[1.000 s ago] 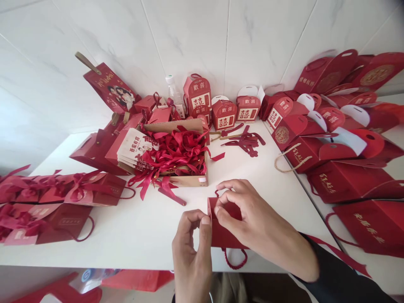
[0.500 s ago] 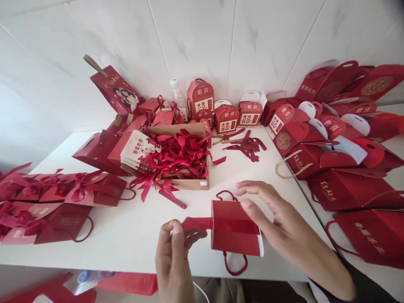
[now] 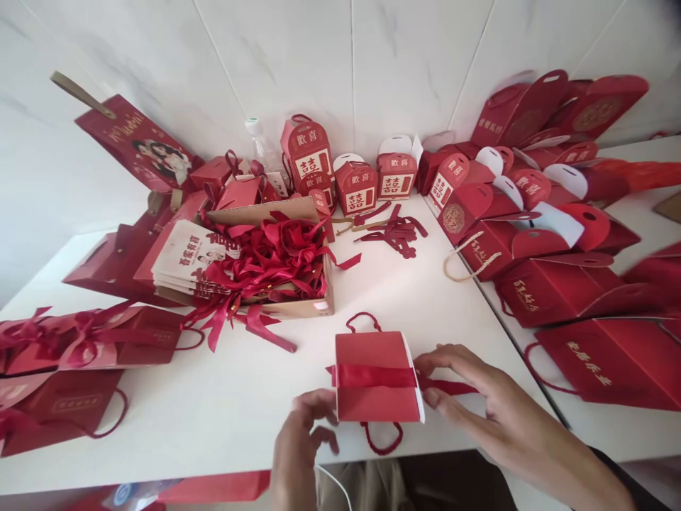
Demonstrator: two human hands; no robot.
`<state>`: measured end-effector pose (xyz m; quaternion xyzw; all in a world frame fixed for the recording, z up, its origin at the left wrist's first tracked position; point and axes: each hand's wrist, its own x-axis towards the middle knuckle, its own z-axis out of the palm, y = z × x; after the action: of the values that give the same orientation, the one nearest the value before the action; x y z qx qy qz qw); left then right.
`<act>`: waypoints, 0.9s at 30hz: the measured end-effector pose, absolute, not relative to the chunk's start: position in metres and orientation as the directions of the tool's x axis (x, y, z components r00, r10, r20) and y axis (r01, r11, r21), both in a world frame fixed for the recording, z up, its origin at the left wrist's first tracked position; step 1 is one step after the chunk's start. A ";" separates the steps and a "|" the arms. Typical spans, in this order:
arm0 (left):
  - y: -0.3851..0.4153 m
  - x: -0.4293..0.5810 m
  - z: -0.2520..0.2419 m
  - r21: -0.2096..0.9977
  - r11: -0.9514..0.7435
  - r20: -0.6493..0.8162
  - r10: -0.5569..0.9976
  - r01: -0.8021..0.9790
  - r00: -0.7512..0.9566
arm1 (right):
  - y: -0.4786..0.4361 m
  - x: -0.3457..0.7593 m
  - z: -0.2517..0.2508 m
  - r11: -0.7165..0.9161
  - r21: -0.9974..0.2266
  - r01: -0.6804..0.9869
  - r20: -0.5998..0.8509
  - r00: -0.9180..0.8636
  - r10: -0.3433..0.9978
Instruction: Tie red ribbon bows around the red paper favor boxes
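A red paper gift box (image 3: 378,348) lies on the white table in front of me, with a twisted cord loop at its far and near sides. A dark red satin ribbon (image 3: 377,376) runs flat across its upper face, and a loose tail sticks out on the right. Beside the box's lower left edge is my left hand (image 3: 306,440), fingers loosely curled and apart. My right hand (image 3: 473,397) is at the box's right edge, thumb and forefinger spread around the ribbon tail; I cannot tell whether it touches.
An open cardboard box (image 3: 324,284) holds a heap of ribbon bows, with white printed cards (image 3: 189,259) at its left. Finished boxes with bows (image 3: 143,333) stand left. Red gift boxes (image 3: 564,287) crowd the right side. Loose ribbon strips (image 3: 399,234) lie behind.
The ribbon, pinched by my left hand before, now lies across the box with a tail at the right. My left hand has let go; my right hand has moved down to the right edge.
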<state>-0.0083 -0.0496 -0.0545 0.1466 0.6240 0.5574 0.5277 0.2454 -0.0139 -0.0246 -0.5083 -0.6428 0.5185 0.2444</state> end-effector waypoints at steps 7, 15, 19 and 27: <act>-0.039 0.013 -0.039 0.959 0.213 -0.271 0.880 -0.186 -0.390 | -0.013 0.248 -0.024 0.047 -0.888 0.458 -0.129 -0.345 0.930; -0.029 0.019 -0.025 0.958 0.193 -0.263 0.885 -0.212 -0.383 | -0.025 0.241 -0.010 -0.018 -0.929 0.369 -0.080 -0.153 0.985; -0.035 0.020 -0.038 0.936 0.269 -0.342 0.853 -0.229 -0.395 | -0.027 0.238 -0.011 -0.022 -0.946 0.324 -0.074 -0.149 0.986; -0.029 0.034 -0.028 0.849 0.305 -0.453 0.839 -0.431 -0.300 | -0.027 0.234 -0.012 -0.118 -0.948 0.294 -0.166 -0.144 0.976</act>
<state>0.0339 -0.0295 -0.0276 0.1767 0.5776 0.5625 0.5646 0.2337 -0.0271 -0.0120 -0.5578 -0.5691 0.4981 0.3420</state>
